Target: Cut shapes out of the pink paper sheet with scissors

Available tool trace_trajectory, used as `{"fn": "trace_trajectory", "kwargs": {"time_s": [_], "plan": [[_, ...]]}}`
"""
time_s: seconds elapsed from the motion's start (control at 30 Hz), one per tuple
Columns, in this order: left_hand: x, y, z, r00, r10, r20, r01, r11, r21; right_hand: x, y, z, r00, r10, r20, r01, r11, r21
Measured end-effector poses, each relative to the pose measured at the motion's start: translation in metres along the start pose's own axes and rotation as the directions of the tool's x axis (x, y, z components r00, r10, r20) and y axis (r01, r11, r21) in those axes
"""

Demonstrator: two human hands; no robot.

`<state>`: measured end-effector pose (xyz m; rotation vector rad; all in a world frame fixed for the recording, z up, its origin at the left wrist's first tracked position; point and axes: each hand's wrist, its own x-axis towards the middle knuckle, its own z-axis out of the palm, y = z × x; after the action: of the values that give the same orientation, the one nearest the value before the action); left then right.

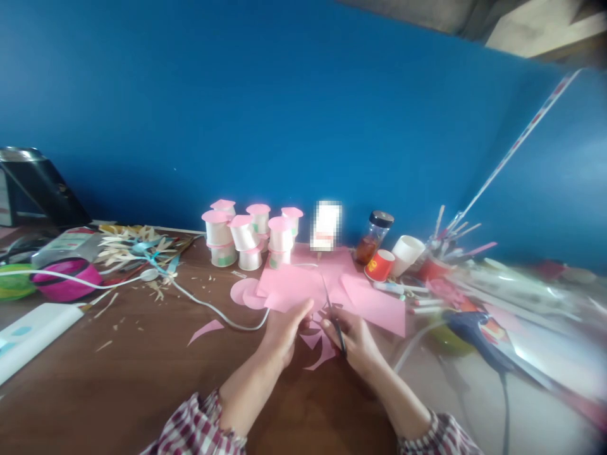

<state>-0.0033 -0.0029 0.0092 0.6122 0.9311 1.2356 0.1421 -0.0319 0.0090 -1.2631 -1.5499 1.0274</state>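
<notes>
My left hand (287,332) is closed on the near edge of a sheet of pink paper (294,284), thumb on top. In my right hand (355,341) is a pair of scissors (334,316), its blades pointing away from me at the paper's right side. Whether the blades are apart I cannot tell. More pink sheets (374,303) lie beneath and to the right. Pink offcuts (325,354) rest on the table below my hands, and round pink pieces (241,292) lie to the left.
Behind stand several white paper cups (244,237) with pink paper tops. A dark-lidded jar (374,237), a red cup (380,265) and a white cup (408,254) stand right of centre. A blue glue gun (488,338) lies at right. A white cable (218,313) crosses the left side.
</notes>
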Motion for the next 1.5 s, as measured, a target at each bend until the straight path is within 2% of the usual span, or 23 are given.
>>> {"fn": "trace_trajectory", "kwargs": {"time_s": [0.27,0.4,0.63,1.17,1.5], "plan": [[0.005,-0.009,-0.005,0.999,0.002,0.046,-0.003,1.000,0.012,0.001,0.001,0.000,0.999,0.040,0.031,-0.044,0.993,0.112],[0.005,-0.009,-0.004,0.999,-0.007,0.042,0.007,1.000,-0.002,0.001,-0.001,0.000,0.999,0.031,0.030,-0.034,0.994,0.108],[0.005,-0.007,-0.004,0.995,-0.022,0.099,0.024,0.999,-0.023,0.000,-0.003,-0.002,0.999,0.041,0.034,-0.043,0.997,0.071],[0.001,-0.001,-0.001,0.998,-0.043,0.042,0.045,0.998,-0.035,-0.001,-0.001,-0.004,0.998,0.022,0.052,-0.024,0.999,0.028],[0.001,0.001,-0.001,0.997,-0.053,0.051,0.054,0.998,-0.013,-0.001,0.001,-0.006,0.998,0.033,0.056,-0.034,0.999,0.017]]}}
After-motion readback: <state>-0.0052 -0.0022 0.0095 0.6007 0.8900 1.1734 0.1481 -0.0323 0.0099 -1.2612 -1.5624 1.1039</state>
